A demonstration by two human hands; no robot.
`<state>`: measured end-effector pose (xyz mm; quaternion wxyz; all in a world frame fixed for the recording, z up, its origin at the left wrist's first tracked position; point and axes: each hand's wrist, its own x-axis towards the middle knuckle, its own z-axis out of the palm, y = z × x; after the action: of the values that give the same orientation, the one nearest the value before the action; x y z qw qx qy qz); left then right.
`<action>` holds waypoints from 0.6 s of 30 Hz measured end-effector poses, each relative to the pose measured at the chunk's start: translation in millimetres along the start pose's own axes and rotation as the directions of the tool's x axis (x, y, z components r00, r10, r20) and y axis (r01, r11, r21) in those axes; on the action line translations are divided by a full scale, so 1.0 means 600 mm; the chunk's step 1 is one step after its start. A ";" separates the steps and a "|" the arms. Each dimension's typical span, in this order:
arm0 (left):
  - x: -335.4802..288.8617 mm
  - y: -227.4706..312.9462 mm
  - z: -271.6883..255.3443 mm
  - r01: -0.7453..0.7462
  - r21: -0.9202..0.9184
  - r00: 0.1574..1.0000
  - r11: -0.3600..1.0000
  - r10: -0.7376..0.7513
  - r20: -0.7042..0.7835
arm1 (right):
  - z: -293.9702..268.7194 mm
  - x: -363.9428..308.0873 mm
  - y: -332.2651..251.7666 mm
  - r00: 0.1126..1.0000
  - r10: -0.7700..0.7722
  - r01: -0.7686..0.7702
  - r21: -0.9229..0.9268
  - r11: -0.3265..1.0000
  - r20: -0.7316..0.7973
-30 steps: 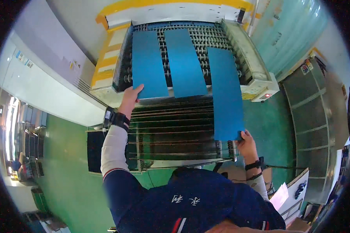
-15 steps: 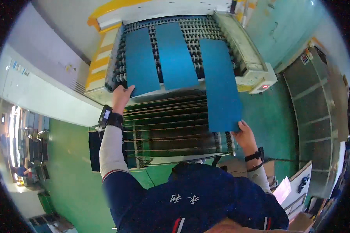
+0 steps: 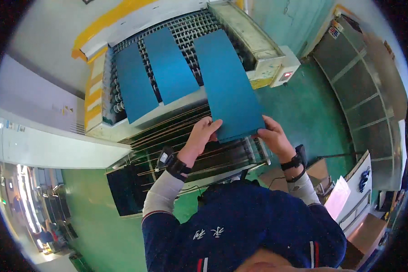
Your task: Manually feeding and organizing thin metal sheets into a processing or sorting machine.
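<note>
Both my hands grip the near end of a long blue panel [image 3: 231, 86]. Its far part reaches over the roller conveyor [image 3: 186, 41]; a thin second edge shows beneath its near end. My left hand [image 3: 203, 135] is closed on the left near corner, thumb on top. My right hand [image 3: 276, 138] pinches the right near corner. Two more blue panels lie to the left: a middle panel [image 3: 170, 68] and a left panel [image 3: 135, 84]. Both rest on the rollers and stick out past the conveyor's near edge, touched by neither hand.
Taut cords [image 3: 167, 131] run across a frame between me and the rollers. A pale side rail [image 3: 247, 34] with a small control box [image 3: 285, 68] bounds the conveyor's right. A dark panel [image 3: 124, 192] leans low at the left. Metal racks [image 3: 362, 99] stand at the far right.
My left hand has left the left panel and moved right to the right panel's near corner. The right panel has come nearer my left hand. The view has turned, shifting the conveyor leftward.
</note>
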<state>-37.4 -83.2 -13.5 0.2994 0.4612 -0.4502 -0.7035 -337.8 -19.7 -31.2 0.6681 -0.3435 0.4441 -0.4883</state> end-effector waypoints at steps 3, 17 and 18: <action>0.001 0.021 0.039 -0.096 -0.182 0.995 0.979 0.091 -0.036 | 0.020 -0.011 -0.034 0.989 -0.130 0.137 -0.116 0.984 0.068; 0.047 -0.012 -0.047 -0.261 0.082 0.939 0.962 0.272 -0.211 | 0.000 0.040 -0.066 0.991 -0.089 0.095 0.061 0.994 -0.096; 0.050 -0.002 -0.059 -0.328 0.422 0.872 0.845 0.443 -0.208 | -0.010 0.056 -0.058 0.991 -0.098 0.104 0.063 0.993 -0.088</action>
<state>-16.6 -120.6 -31.8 0.4070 0.5088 -0.6097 -0.4514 -351.1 -61.9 -10.6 0.6344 -0.3218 0.4374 -0.5502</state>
